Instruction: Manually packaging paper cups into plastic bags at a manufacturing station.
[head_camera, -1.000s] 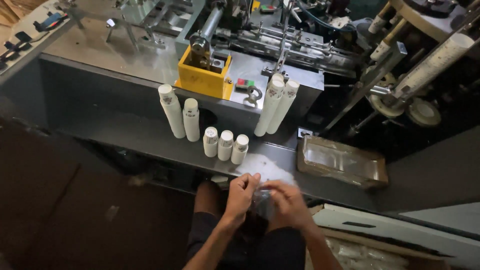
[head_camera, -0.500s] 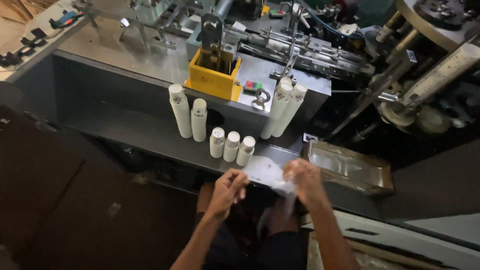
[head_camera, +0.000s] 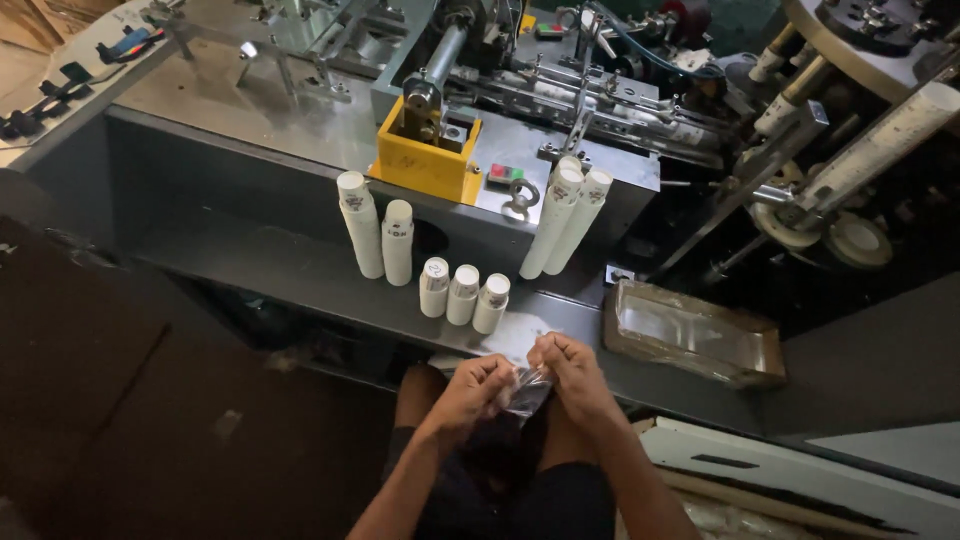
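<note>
**Ana:** Head view first, from the left. What stands on the shelf?

**Ben:** Two tall stacks of white paper cups stand upright against the grey machine front, just below the yellow block. Beside them are three short stacks, close together near the shelf's front edge. Further along, two long stacks lean tilted against the machine.

**Ana:** Are any of them wrapped?

**Ben:** None that I can make out. All seven stacks look bare, so by my reading bagging them is work not yet done.

**Ana:** And the hands?

**Ben:** Both are low in the middle, over the person's lap and just in front of the shelf. The left hand is curled, its fingers pinching one side of a thin clear plastic bag. The right hand is curled too and grips the other side. The bag is crumpled between them, and the hands nearly touch.

**Ana:** Is the bag open?

**Ben:** I cannot tell; it is small and bunched. I see no cups in it. My guess is that the mouth is being worked apart, an early step.

**Ana:** Anything on the right?

**Ben:** A flat pack of clear plastic sleeves lies on the shelf, well apart from the hands.
</note>
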